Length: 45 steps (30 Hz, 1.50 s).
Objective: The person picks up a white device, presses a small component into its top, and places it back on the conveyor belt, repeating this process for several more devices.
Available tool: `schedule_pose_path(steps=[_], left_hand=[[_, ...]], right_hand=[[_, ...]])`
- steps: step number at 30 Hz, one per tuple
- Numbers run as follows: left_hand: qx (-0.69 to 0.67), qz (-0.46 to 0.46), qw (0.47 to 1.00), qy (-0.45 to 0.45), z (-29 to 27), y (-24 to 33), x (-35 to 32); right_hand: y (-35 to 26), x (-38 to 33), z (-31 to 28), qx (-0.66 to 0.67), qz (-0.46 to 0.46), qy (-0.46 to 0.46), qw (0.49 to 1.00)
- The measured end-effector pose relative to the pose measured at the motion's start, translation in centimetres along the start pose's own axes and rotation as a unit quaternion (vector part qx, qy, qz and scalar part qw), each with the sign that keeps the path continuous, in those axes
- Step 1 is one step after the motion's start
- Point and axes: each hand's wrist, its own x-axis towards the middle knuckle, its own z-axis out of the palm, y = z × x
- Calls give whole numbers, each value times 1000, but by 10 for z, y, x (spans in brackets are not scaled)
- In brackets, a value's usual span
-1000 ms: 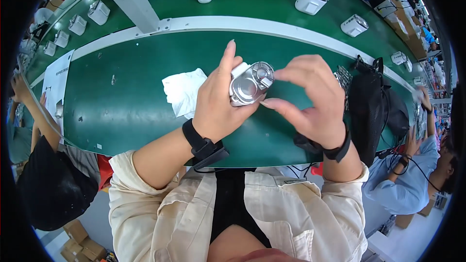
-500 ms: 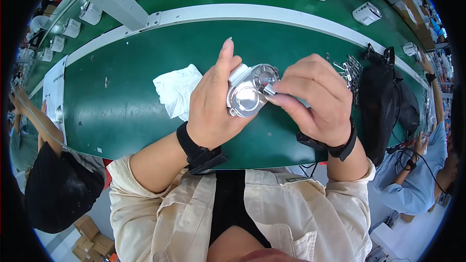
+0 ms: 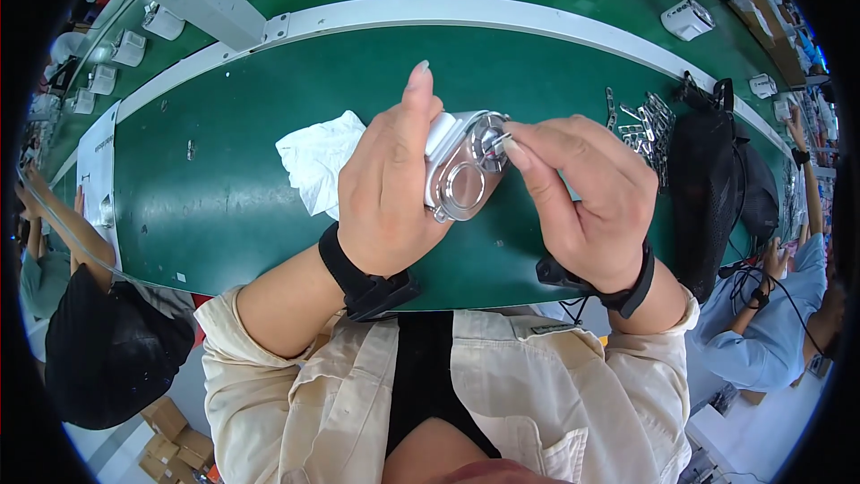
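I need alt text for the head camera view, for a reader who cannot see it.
Left hand grips a small white and silver device above a green table, while the right hand pinches a small part at its top. A white cloth lies behind the left hand.

Your desk [image 3: 224, 206] has a green top, curved by the lens, with a white rail along its far edge. On it lie a crumpled white cloth [image 3: 318, 161] near the middle, a heap of small metal clips [image 3: 640, 125] to your right, a black mesh bag [image 3: 717, 188] just beside them, and a white paper sheet [image 3: 94, 170] at the far left.
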Motion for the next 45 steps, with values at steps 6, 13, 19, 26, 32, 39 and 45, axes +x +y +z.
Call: schedule_pose_path(steps=[6, 13, 19, 26, 32, 39, 45], left_hand=[[21, 37, 998, 46, 1, 3, 7], [117, 132, 980, 87, 1, -4, 11], [94, 92, 989, 61, 2, -2, 9], [9, -10, 1000, 25, -4, 7, 3], [-127, -119, 983, -54, -9, 11, -3], [-140, -67, 987, -30, -5, 8, -6], [-120, -56, 991, -11, -5, 12, -4]], right_hand=[[-5, 1, -1, -58, -14, -11, 998], [-14, 8, 0, -91, -23, -44, 995], [-20, -2, 10, -179, -1, -90, 980], [-7, 13, -12, -84, 5, -117, 990], [18, 16, -4, 210, 144, -140, 957], [13, 15, 14, 600, 339, -192, 698], [11, 16, 13, 594, 323, -204, 708]])
